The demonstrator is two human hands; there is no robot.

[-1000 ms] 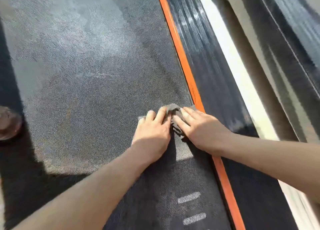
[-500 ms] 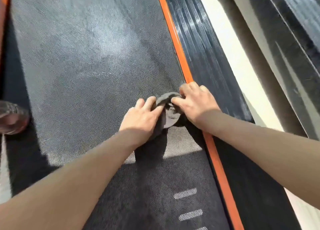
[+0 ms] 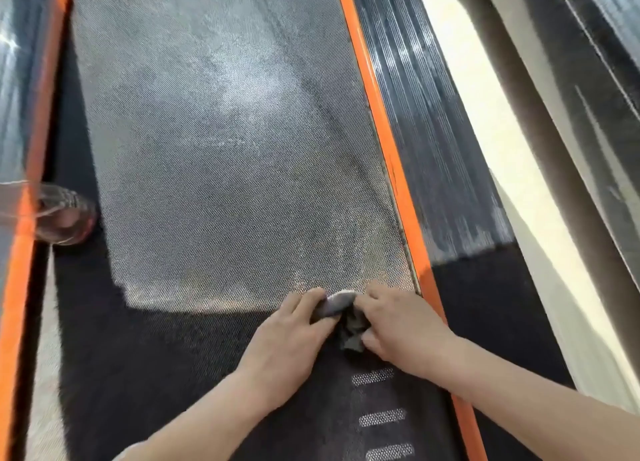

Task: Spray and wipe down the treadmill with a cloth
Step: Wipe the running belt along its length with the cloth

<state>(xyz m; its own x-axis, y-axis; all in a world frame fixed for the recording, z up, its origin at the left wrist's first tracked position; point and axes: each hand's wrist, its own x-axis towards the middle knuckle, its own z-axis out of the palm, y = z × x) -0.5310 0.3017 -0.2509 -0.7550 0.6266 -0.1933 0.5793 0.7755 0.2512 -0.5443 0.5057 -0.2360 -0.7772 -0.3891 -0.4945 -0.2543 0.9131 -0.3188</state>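
Pinching the bunched cloth (image 3: 341, 303) in their fingers, left hand (image 3: 287, 339) and right hand (image 3: 405, 329) should flatten it and press firmly along the belt (image 3: 225, 183).

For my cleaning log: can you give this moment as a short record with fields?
surface: treadmill belt, sunlit ahead, shaded near the person
tool: grey cloth, bunched on the belt beside the right orange stripe
left hand: holds the cloth
right hand: pinches the cloth
other: clear container at the left edge, blurred
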